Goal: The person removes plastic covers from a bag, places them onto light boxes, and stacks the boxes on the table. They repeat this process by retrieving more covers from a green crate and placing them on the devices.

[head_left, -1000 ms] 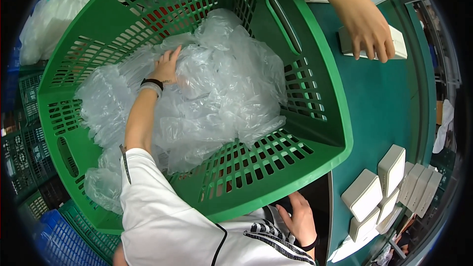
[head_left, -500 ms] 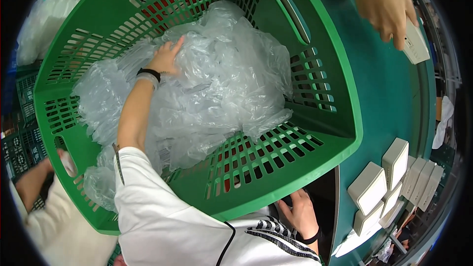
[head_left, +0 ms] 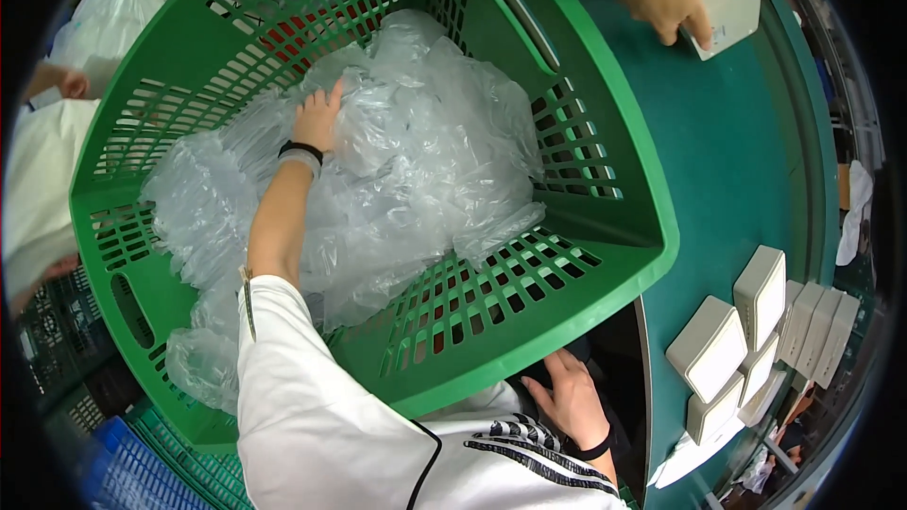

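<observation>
here, clear plastic bags beneath outspread left fingers, right fingers apparently loose

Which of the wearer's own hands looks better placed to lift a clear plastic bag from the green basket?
Left, most likely: the left hand is inside the green basket, against the clear plastic bags. The right hand is outside it, below its near side.

Bright light glints off clear plastic bags; edges bow, darkening.
</observation>
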`<state>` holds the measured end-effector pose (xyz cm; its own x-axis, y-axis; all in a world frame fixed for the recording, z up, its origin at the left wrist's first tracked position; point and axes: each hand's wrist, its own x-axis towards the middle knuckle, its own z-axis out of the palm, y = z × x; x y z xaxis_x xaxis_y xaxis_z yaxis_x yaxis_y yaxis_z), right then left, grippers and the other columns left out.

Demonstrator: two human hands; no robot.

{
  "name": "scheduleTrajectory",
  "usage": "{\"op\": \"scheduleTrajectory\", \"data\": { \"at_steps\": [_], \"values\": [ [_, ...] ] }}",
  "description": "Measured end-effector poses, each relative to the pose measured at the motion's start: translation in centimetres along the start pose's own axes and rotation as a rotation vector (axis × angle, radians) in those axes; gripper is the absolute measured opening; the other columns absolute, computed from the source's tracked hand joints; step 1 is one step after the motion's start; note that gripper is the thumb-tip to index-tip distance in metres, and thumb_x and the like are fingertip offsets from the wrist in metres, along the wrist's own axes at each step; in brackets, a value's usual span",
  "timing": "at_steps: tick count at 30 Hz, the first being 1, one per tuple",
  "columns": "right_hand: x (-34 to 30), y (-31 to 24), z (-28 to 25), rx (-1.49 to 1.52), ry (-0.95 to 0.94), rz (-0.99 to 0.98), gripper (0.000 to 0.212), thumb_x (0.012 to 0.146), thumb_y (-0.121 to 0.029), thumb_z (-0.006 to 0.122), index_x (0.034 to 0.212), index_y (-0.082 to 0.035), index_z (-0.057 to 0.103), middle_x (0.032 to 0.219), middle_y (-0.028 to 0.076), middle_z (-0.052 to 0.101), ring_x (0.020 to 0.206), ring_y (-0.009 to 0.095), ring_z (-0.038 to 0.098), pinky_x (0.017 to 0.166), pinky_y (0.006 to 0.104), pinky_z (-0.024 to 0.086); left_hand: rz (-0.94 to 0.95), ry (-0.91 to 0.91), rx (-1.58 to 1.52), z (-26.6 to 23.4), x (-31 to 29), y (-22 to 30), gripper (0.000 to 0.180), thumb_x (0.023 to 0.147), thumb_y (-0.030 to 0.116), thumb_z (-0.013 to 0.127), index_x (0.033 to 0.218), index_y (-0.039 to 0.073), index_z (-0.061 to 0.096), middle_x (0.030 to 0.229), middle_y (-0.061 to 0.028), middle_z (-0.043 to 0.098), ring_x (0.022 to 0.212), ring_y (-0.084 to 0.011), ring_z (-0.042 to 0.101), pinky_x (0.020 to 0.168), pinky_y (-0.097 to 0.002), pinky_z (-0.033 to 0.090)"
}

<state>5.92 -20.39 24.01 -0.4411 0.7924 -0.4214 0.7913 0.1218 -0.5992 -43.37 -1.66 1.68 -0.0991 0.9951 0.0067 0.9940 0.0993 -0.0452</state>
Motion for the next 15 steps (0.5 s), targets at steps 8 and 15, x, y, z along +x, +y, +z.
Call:
{"op": "scheduleTrajectory", "data": {
  "at_steps": [8, 15],
  "values": [
    [-0.4, 1.7, -1.8, 0.004, 0.012, 0.005, 0.054, 0.082, -0.017, 0.070, 0.130, -0.001, 0.052, 0.129, 0.021, 0.056, 0.117, 0.037, 0.054, 0.100, 0.0414, 0.043, -0.072, -0.085, -0.137, -3.0, -1.5, 3.3, 0.106, 0.053, 0.026, 0.085, 0.142, 0.005, 0.030, 0.112, -0.0161, 0.050, 0.108, -0.0366, 0.051, 0.088, -0.0468, 0.044],
    [-1.4, 2.2, -2.4, 0.016, 0.012, -0.045, 0.054, 0.082, -0.017, 0.069, 0.131, -0.002, 0.051, 0.129, 0.021, 0.056, 0.118, 0.036, 0.054, 0.100, 0.0413, 0.043, 0.000, 0.102, 0.039, -14.1, -2.7, 3.4, 0.109, 0.055, 0.024, 0.086, 0.144, 0.002, 0.028, 0.116, -0.0160, 0.050, 0.110, -0.0365, 0.049, 0.090, -0.0480, 0.041]
  ]
}}
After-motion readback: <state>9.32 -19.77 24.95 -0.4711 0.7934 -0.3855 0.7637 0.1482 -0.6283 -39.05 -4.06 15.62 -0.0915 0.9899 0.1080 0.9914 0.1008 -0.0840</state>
